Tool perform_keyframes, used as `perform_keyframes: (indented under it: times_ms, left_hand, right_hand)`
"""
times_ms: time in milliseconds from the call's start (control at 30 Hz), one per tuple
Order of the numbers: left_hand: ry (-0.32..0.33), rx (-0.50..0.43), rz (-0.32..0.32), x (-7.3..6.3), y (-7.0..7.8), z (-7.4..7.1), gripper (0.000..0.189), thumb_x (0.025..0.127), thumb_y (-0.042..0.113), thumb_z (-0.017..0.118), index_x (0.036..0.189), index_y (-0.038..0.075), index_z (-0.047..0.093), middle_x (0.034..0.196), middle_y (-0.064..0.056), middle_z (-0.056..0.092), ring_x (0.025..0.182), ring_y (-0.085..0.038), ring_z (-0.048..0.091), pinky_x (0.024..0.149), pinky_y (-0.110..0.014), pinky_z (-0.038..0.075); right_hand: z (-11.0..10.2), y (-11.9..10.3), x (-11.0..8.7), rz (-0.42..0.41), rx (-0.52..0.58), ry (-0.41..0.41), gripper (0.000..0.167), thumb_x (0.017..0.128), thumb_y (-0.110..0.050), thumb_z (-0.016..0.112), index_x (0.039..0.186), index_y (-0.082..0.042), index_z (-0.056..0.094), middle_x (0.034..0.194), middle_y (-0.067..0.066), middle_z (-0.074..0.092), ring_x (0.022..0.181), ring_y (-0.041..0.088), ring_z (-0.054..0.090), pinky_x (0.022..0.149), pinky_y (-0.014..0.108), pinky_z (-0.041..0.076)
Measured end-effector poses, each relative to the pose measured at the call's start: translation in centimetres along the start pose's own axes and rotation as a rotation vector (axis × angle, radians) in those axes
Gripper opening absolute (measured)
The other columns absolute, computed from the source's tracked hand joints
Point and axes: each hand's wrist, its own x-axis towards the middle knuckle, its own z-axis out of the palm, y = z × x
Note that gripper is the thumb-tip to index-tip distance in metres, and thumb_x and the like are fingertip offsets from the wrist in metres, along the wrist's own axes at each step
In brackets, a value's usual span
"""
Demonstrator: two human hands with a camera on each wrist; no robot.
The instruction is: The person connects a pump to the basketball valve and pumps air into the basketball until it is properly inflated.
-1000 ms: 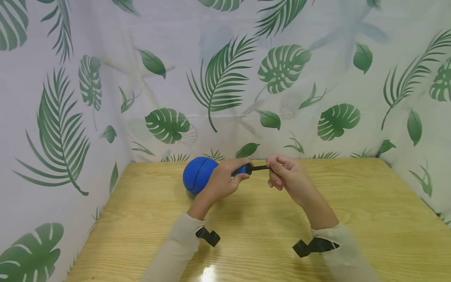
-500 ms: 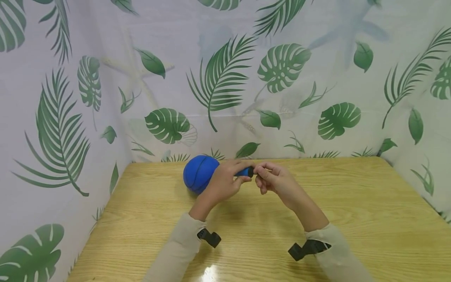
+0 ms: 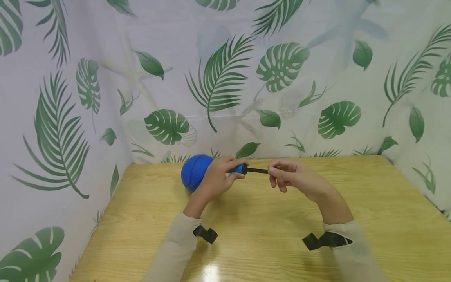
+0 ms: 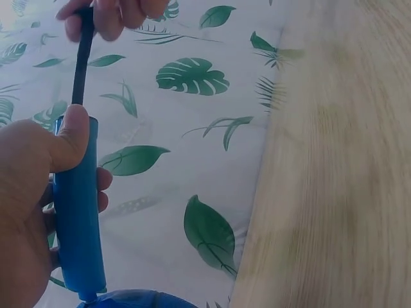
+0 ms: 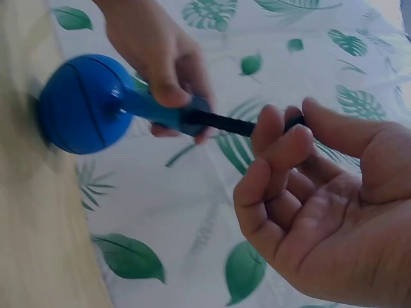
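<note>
Blue pump (image 4: 79, 218) | left hand (image 3: 217, 178): curled round it | right hand (image 3: 301, 180): pinching black rod (image 3: 258, 170), wrist bent

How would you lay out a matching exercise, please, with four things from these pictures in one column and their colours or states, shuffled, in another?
Things:
1. basketball
2. pump rod
3. left hand
4. right hand

Colours or states:
A. curled round the blue pump barrel
B. blue with dark seam lines
C. pinching the end of the rod
D. black, drawn out between the two hands

Right pairs: 1-B, 2-D, 3-A, 4-C
</note>
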Motion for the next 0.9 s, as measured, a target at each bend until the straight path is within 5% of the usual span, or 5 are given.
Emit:
perform_keyframes:
  times_ms: [233, 500, 733, 900]
  left_hand:
    - [0.006, 0.003, -0.017, 0.5, 0.0, -0.3, 0.040, 0.091, 0.020, 0.077, 0.131, 0.017, 0.071, 0.103, -0.008, 0.069, 0.097, -0.024, 0.062, 0.084, -0.041, 0.053]
    - [-0.004, 0.010, -0.011, 0.3, 1.0, 1.0, 0.036, 0.091, 0.019, 0.078, 0.126, 0.017, 0.073, 0.118, -0.006, 0.073, 0.108, -0.026, 0.064, 0.091, -0.043, 0.054]
    - [-0.057, 0.029, 0.029, 0.3, 2.1, 1.7, 0.036, 0.094, 0.023, 0.074, 0.129, 0.014, 0.070, 0.110, -0.005, 0.072, 0.098, -0.022, 0.064, 0.083, -0.035, 0.054]
    - [-0.098, 0.045, 0.011, -0.1, 2.3, 1.7, 0.040, 0.096, 0.025, 0.071, 0.134, 0.013, 0.068, 0.121, -0.006, 0.071, 0.112, -0.025, 0.065, 0.094, -0.040, 0.055]
  right_hand:
    - [-1.8, -1.3, -1.2, -0.114, -0.074, -0.003, 0.013, 0.107, -0.011, 0.052, 0.104, 0.000, 0.059, 0.083, 0.000, 0.061, 0.065, 0.019, 0.053, 0.062, 0.030, 0.051]
    - [0.5, 0.0, 0.4, -0.051, -0.078, 0.063, 0.012, 0.106, -0.012, 0.055, 0.101, -0.004, 0.062, 0.081, 0.001, 0.063, 0.066, 0.013, 0.055, 0.063, 0.027, 0.051]
    - [2.4, 0.9, 1.6, 0.010, -0.075, 0.109, 0.017, 0.105, -0.011, 0.056, 0.104, 0.004, 0.062, 0.081, 0.005, 0.064, 0.064, 0.013, 0.056, 0.062, 0.026, 0.051]
    - [3.1, 1.2, 1.7, 0.032, -0.075, 0.089, 0.024, 0.106, -0.014, 0.055, 0.106, 0.010, 0.058, 0.084, 0.007, 0.062, 0.062, 0.012, 0.054, 0.063, 0.027, 0.051]
